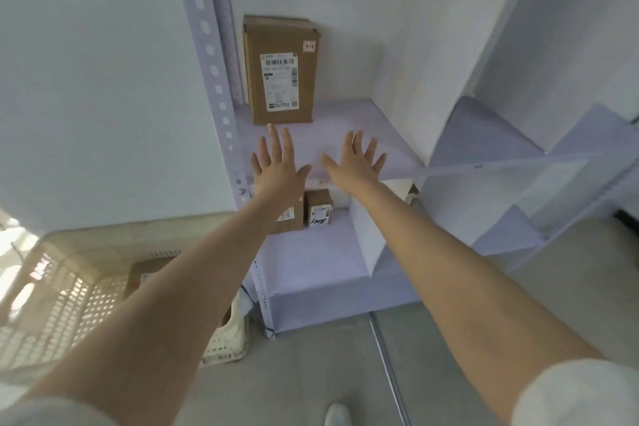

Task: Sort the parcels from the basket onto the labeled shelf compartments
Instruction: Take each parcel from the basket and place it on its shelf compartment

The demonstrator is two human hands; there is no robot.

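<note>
Head view looks down two bare outstretched arms at a pale lilac shelf unit (345,135). Both hands hold nothing: the left hand (276,162) and the right hand (356,162) are flat, fingers spread apart, side by side over the front part of the upper shelf board.

Just beyond the left fingertips (273,130) a tall brown parcel (280,69) stands upright at the back left of that compartment. It carries a white shipping label with a barcode and a small pinkish sticker near its top right corner; the print is too blurred to read.

Below the palms, on the lower shelf, a small brown box (318,207) shows a label with dark handwriting I cannot make out. Another parcel (292,218) beside it is mostly hidden by the left wrist.

Under the left forearm sits a perforated white basket (69,297), a brown parcel inside it only partly visible.
</note>
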